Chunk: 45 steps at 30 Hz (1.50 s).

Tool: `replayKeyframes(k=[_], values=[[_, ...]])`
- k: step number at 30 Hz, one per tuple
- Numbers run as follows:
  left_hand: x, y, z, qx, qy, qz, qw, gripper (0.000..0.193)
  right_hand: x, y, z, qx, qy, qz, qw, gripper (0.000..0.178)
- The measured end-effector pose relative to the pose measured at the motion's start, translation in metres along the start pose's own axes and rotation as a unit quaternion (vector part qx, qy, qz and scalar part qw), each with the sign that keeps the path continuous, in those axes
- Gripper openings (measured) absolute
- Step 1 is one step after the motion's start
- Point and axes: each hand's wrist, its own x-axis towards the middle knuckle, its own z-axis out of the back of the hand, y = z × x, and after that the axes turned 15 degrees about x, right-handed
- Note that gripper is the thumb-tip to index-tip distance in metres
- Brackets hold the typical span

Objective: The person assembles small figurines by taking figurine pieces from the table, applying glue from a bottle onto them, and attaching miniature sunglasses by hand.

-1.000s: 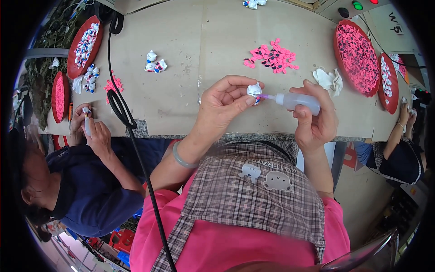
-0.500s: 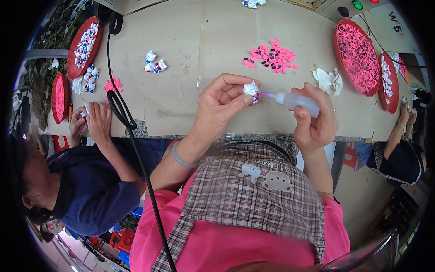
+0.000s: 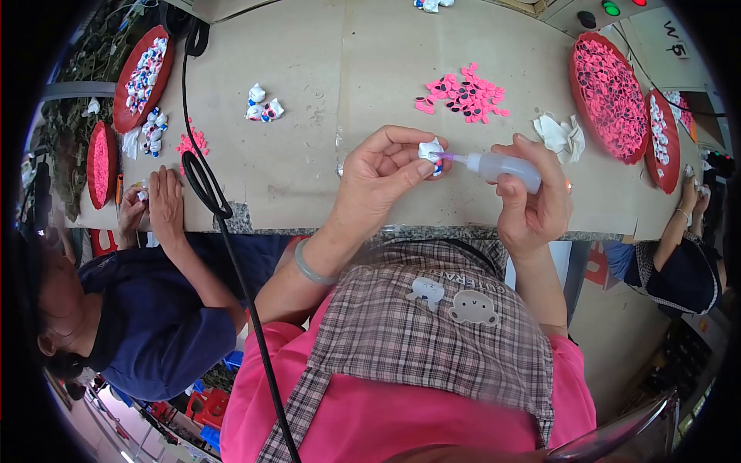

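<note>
Between the thumb and fingers of my left hand (image 3: 380, 171) is a small white figurine (image 3: 430, 150) with blue and red on its lower part. My right hand (image 3: 538, 193) is wrapped round a translucent squeeze bottle (image 3: 505, 169), which lies almost level. Its thin purple nozzle tip (image 3: 448, 157) points left and meets the figurine's side, or comes very near it; I cannot tell which. Beyond my hands lies a loose pile of pink pieces (image 3: 467, 94), some with dark faces. A few finished-looking white figurines (image 3: 264, 105) stand farther left on the table.
Red trays of pink pieces (image 3: 579, 81) and white figurines (image 3: 652, 154) stand at the right, beside a crumpled white cloth (image 3: 558, 137). A black cable (image 3: 207, 189) hangs across the left side. Co-workers' hands (image 3: 165, 207) work at left and right. Another red tray (image 3: 166, 71) lies far left.
The bottle's nozzle and the figurine have shifted slightly, the figurine a little to the right and turned. The left co-worker's hand has moved a little.
</note>
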Motion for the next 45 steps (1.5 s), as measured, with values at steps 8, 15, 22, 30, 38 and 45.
replayKeyframes(k=[8,15,22,30,38,45], values=[[0.001,0.0009,0.0025,-0.031,0.011,0.0,0.999,0.026,-0.0009,0.0003,0.0009,-0.029,-0.012,0.001,1.0,0.038],[0.0019,-0.0034,0.0013,-0.073,0.024,0.027,0.997,0.028,-0.0041,-0.005,0.0055,-0.015,-0.025,0.009,1.0,0.036],[0.002,-0.0021,0.0017,-0.083,0.035,0.033,0.995,0.029,-0.0064,-0.0036,0.0038,-0.003,-0.027,-0.007,1.0,0.036],[0.0013,-0.0015,0.0028,-0.084,0.041,0.035,0.995,0.029,-0.004,-0.0052,0.0036,-0.015,-0.021,0.003,1.0,0.034],[0.0025,-0.0007,0.0047,-0.093,0.034,0.035,0.994,0.028,-0.0035,-0.0062,0.0057,-0.032,-0.005,0.028,0.999,0.033],[0.0035,-0.0013,0.0029,-0.087,0.023,0.027,0.996,0.028,-0.002,-0.0011,0.0027,-0.022,-0.013,-0.003,1.0,0.036]])
